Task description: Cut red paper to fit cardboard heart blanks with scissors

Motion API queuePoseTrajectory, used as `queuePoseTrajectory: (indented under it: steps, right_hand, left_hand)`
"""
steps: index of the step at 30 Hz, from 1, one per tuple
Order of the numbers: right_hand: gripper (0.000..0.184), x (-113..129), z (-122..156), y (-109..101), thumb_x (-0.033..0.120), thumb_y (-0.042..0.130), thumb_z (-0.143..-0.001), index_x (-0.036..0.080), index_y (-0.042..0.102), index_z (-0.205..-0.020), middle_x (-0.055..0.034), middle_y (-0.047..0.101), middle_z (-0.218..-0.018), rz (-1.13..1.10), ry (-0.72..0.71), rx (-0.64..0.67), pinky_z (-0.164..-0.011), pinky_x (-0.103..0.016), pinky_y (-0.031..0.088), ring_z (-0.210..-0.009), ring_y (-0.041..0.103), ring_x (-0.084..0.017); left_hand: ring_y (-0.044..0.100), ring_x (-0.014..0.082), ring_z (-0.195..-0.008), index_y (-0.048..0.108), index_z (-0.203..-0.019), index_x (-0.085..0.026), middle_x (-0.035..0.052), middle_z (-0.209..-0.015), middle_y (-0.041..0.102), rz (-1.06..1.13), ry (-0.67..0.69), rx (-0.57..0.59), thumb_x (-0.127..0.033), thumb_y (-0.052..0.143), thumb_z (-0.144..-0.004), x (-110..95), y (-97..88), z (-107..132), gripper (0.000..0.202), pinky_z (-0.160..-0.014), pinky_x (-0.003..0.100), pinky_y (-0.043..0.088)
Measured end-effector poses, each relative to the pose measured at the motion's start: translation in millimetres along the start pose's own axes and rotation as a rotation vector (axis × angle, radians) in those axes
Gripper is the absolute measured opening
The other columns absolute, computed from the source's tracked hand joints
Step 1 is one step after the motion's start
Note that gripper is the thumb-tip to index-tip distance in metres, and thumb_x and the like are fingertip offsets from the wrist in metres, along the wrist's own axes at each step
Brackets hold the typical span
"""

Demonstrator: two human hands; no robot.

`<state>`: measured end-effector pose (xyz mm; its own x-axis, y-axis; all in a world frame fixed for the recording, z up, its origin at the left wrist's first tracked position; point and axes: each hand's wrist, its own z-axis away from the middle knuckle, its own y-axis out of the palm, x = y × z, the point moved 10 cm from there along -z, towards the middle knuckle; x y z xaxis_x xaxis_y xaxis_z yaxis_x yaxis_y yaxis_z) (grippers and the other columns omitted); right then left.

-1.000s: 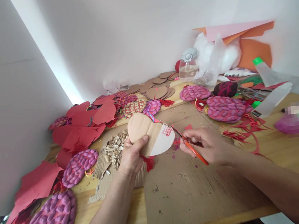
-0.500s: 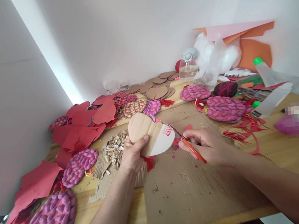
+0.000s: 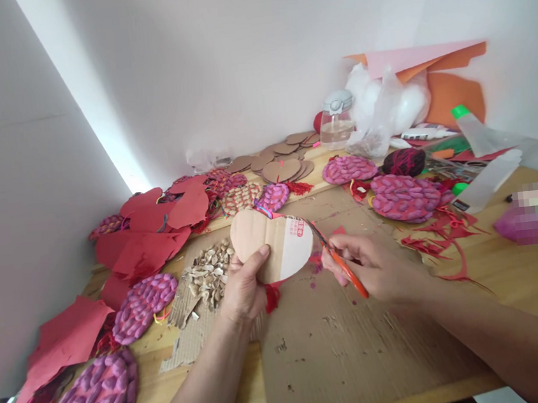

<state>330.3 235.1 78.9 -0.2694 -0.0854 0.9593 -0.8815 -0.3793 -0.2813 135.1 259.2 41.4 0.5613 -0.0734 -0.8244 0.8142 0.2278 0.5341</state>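
My left hand (image 3: 245, 287) grips a heart-shaped cardboard piece (image 3: 266, 237) by its lower left edge, thumb on top. The cardboard is tan with a white corner bearing red print. Red paper shows as a thin rim behind it, and a red tassel (image 3: 273, 297) hangs below. A blue-purple cord (image 3: 264, 211) sticks out at the top notch. In my right hand (image 3: 365, 265) are scissors (image 3: 348, 273) with orange handles, their blades along the heart's right edge. How far the blades are apart is hard to see.
Cardboard (image 3: 353, 359) covers the table under my hands. Pale shells (image 3: 211, 268) lie left of it, near red paper (image 3: 146, 243) and a purple-studded pad (image 3: 145, 307). Behind stand stacked cardboard cutouts (image 3: 281, 171) and a bottle (image 3: 336, 124). Red scraps (image 3: 445, 234) lie at right.
The cardboard heart has turned slightly counterclockwise in my left hand. The scissors' blades have shifted a little along its right edge. Both hands keep their hold.
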Motion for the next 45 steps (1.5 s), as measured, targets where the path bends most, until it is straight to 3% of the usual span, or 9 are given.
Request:
queuePoseTrajectory:
  steps: [18, 33, 45]
  right_hand:
    - [0.033, 2, -1, -9, 0.036, 0.060, -0.088, 0.022, 0.042, -0.064, 0.0043, 0.046, -0.057, 0.113, -0.011, -0.082, -0.052, -0.029, 0.021, -0.054, 0.039, -0.011]
    - [0.039, -9, 1, -11, 0.042, 0.058, -0.095, 0.021, 0.044, -0.065, 0.0061, 0.045, -0.053, 0.200, 0.001, -0.080, -0.049, -0.029, 0.022, -0.050, 0.040, -0.010]
    - [0.037, 3, 5, -16, 0.042, 0.058, -0.094, 0.021, 0.044, -0.068, 0.0071, 0.044, -0.054, 0.341, -0.004, -0.113, -0.048, -0.026, 0.021, -0.050, 0.038, -0.009]
  left_hand:
    - [0.076, 0.0268, -0.092, 0.063, -0.125, -0.020, 0.0095, -0.106, 0.078, 0.000, -0.029, -0.014, -0.017, 0.089, -0.060, 8, 4.7, 7, 0.070, -0.088, 0.038, 0.061]
    - [0.076, 0.0262, -0.090, 0.064, -0.124, -0.019, 0.0097, -0.104, 0.078, 0.003, -0.013, -0.007, -0.017, 0.090, -0.060, 8, 3.0, 4, 0.069, -0.085, 0.037, 0.062]
    - [0.076, 0.0253, -0.088, 0.064, -0.124, -0.019, 0.0103, -0.103, 0.078, 0.013, -0.006, 0.023, -0.017, 0.088, -0.063, 7, 6.3, 5, 0.066, -0.085, 0.037, 0.062]
